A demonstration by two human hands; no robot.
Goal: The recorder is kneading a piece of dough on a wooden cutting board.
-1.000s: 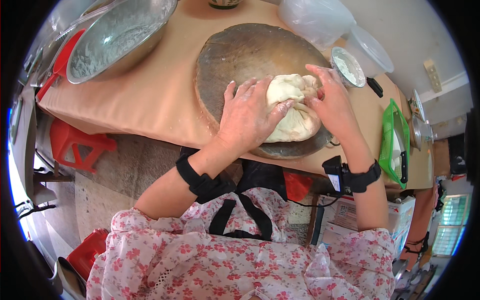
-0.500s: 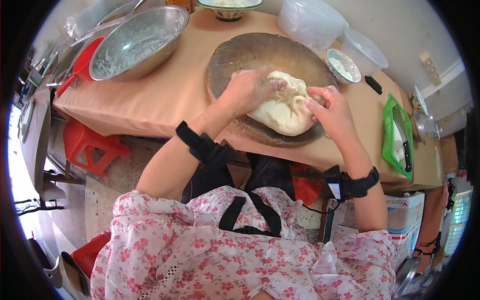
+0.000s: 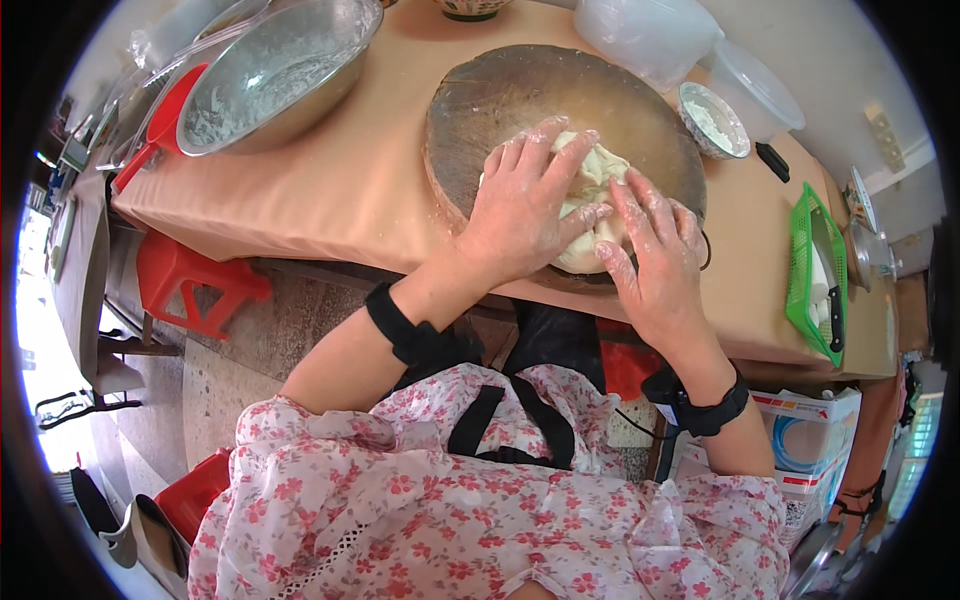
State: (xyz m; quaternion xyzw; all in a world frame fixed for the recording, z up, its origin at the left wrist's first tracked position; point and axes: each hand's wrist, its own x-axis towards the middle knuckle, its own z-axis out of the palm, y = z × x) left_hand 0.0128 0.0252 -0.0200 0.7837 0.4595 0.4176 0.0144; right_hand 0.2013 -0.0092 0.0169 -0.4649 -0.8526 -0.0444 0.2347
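A pale lump of dough [image 3: 606,166] with folds on top lies on a round wooden board [image 3: 500,88]. My left hand [image 3: 525,200] rests palm down over the dough's left side, fingers spread and dusted with flour. Pressed against its right side, my right hand [image 3: 660,245] also has its fingers stretched apart. The two thumbs are near each other over the dough. Much of the lump is hidden beneath both hands.
A large metal bowl [image 3: 270,90] with floury traces sits far left, beside a red scoop [image 3: 160,125]. Right of the board are a small bowl of white powder [image 3: 713,120], clear plastic tubs [image 3: 650,40] and a green basket [image 3: 802,270] holding a knife [image 3: 836,320].
Both hands have turned from gripping and folding the dough's edges to lying spread on top of it. The view has shifted slightly, so the table's things sit differently in the picture.
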